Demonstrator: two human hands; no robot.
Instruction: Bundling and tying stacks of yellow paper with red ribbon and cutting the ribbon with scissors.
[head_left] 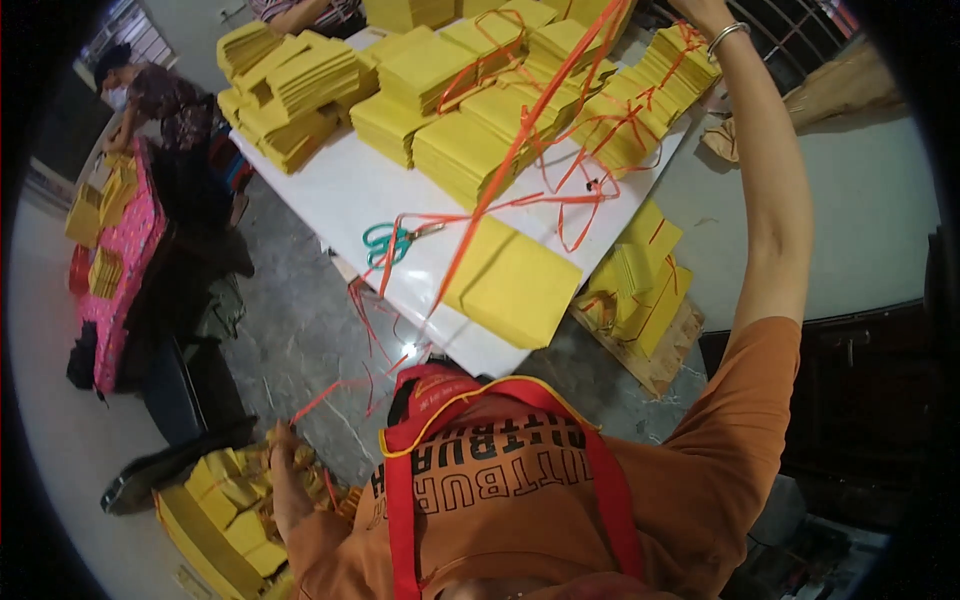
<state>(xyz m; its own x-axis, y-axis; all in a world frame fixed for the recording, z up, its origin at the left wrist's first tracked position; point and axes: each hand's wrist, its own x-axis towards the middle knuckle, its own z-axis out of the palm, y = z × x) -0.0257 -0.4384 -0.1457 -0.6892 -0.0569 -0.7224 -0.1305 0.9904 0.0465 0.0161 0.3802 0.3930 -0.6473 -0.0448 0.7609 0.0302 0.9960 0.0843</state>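
Observation:
My right arm reaches far up to the right, and my right hand (703,12), with a bangle at its wrist, is cut by the top edge, so its fingers are hidden. A long red plastic string (524,128) slants from the top edge near that hand down across the white table (345,205). Down at the left, my left hand (284,440) is closed on a red string that trails toward the table. Just below it lie loose yellow paper bundles (215,485). At the table's near corner sits a yellow paper stack (515,285), with strings by its far edge.
Green-handled scissors (388,246) lie left of that stack. Tall yellow stacks (465,150) fill the table's far side, some string-tied (640,110). More bundles (640,285) rest on a board at right. A person (165,100) works beside a pink-covered table (135,250); another person (310,15) is behind mine.

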